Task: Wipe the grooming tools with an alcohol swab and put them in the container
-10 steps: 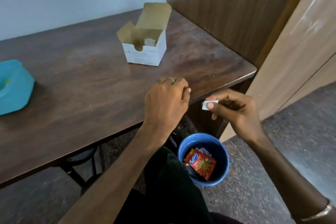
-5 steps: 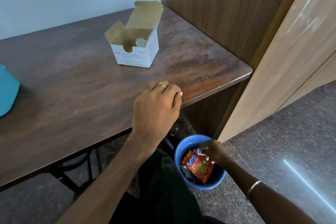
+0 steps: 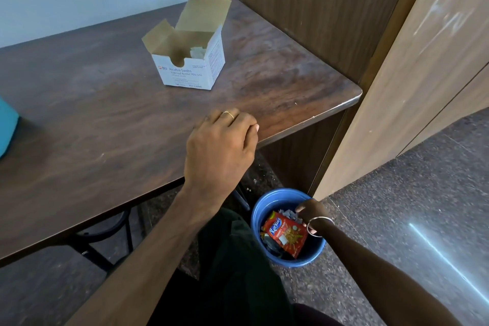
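Table: dark wood-grain laminate, flat, rounded front corner, worn finish. It takes up most of the view.

Bin: round blue plastic, on the speckled stone floor just beside the table leg, low so rubbish can be dropped in. It holds a glossy red snack packet and small white scraps.

Swab box: white card, brown inside, flaps up for reaching in, white sachets showing. It stands on the table's far right part.

Teal container: only a smooth plastic edge shows at far left. No grooming tools in view.

Left hand: fingers curled under at the table's front edge, seems to steady the body; whether it grasps anything, cannot tell.

Right hand: down in the bin mouth, metal bangle on the wrist, fingers hidden; likely discarding a used swab, but grip cannot tell.
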Action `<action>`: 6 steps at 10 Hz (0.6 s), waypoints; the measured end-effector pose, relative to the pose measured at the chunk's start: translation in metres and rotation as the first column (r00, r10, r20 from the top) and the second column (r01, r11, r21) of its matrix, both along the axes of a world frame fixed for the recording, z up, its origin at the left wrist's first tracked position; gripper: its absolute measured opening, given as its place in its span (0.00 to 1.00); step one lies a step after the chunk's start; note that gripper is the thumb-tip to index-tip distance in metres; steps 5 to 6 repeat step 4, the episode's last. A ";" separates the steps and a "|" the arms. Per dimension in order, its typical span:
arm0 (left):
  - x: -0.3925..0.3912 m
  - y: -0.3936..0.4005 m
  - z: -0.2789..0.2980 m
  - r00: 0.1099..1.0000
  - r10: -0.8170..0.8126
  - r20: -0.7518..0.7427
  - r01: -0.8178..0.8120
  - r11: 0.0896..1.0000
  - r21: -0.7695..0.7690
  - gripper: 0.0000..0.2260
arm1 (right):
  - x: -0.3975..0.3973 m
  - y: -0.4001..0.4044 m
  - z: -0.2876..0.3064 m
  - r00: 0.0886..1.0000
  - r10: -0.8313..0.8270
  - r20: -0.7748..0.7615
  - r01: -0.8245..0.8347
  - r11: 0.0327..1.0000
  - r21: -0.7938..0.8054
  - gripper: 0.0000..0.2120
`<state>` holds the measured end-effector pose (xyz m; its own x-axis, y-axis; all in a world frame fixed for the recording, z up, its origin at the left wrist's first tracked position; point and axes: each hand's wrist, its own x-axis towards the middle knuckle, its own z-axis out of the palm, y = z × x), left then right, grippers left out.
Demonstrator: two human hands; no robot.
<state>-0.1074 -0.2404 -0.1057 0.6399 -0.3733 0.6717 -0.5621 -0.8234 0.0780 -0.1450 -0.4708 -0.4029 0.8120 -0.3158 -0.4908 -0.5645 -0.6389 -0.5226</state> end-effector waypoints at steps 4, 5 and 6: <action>-0.005 0.010 0.008 0.993 -0.030 -0.113 0.018 0.994 -0.109 0.02 | 0.026 0.049 0.108 0.905 0.282 0.319 -0.281 0.958 -0.050 0.08; -0.005 0.010 0.008 0.993 -0.030 -0.113 0.018 0.994 -0.109 0.02 | 0.026 0.049 0.108 0.905 0.282 0.319 -0.281 0.958 -0.050 0.08; -0.005 0.010 0.008 0.993 -0.030 -0.113 0.018 0.994 -0.109 0.02 | 0.026 0.049 0.108 0.905 0.282 0.319 -0.281 0.958 -0.050 0.08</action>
